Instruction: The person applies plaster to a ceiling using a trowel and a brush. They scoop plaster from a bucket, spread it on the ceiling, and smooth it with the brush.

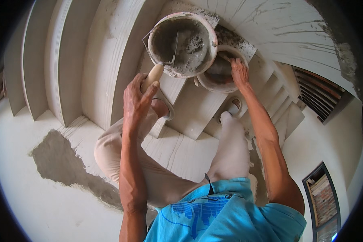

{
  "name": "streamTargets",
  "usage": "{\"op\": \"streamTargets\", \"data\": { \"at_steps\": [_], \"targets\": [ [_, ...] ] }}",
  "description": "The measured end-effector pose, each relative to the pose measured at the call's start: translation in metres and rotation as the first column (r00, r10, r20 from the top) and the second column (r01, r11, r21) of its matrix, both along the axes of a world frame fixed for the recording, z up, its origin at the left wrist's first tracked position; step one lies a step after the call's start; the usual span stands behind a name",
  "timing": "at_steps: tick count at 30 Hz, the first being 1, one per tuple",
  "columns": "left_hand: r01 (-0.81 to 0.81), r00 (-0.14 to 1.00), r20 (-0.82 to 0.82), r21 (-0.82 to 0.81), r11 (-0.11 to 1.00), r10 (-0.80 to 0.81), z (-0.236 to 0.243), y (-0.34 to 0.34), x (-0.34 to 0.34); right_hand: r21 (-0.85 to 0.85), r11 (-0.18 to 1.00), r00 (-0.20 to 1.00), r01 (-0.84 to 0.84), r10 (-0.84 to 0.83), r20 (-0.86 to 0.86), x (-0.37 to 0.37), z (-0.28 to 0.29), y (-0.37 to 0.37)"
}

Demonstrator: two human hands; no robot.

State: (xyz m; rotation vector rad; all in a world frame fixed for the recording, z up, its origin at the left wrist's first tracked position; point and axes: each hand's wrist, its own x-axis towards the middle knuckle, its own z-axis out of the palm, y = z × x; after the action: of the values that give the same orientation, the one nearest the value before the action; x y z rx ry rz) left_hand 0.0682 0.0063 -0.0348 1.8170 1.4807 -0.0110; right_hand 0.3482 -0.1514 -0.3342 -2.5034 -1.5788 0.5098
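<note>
My left hand [136,99] is wrapped round the pale wooden handle of a trowel [153,75]. The trowel's thin blade reaches over the rim into a large bucket [212,31] that has wet grey mortar [192,45] inside. Just right of it and partly behind it stands a second bucket [218,86], with dark, wet-looking contents. At that bucket's right rim my right hand [240,72] is closed, its fingers over the opening. A short pale piece shows by the fingertips, too small to name.
Both buckets stand on a staircase whose grey steps [97,52] rise to the left and drop to the right. My sandalled feet [231,109] are on the steps close below the buckets. A patch of damp mortar [64,159] marks the wall at left. A framed window [322,197] is at lower right.
</note>
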Motion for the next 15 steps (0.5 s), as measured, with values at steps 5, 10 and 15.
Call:
{"op": "streamTargets", "data": {
  "at_steps": [5,10,15],
  "targets": [
    [0.116,0.989,-0.110,0.106,0.988,-0.104,0.004,-0.014,0.004,-0.186,0.980,0.993,-0.071,0.052,-0.103,0.000,-0.034,0.026],
    [0.326,0.919,-0.310,0.249,0.912,-0.243,-0.005,-0.020,0.009,-0.132,0.980,0.986,-0.148,0.136,-0.095,0.017,-0.074,0.026],
    [0.367,0.863,-0.461,0.289,0.884,-0.207,-0.009,-0.018,0.002,-0.011,0.985,0.941,0.172,-0.167,-0.293,0.016,-0.012,0.009]
  ]
}}
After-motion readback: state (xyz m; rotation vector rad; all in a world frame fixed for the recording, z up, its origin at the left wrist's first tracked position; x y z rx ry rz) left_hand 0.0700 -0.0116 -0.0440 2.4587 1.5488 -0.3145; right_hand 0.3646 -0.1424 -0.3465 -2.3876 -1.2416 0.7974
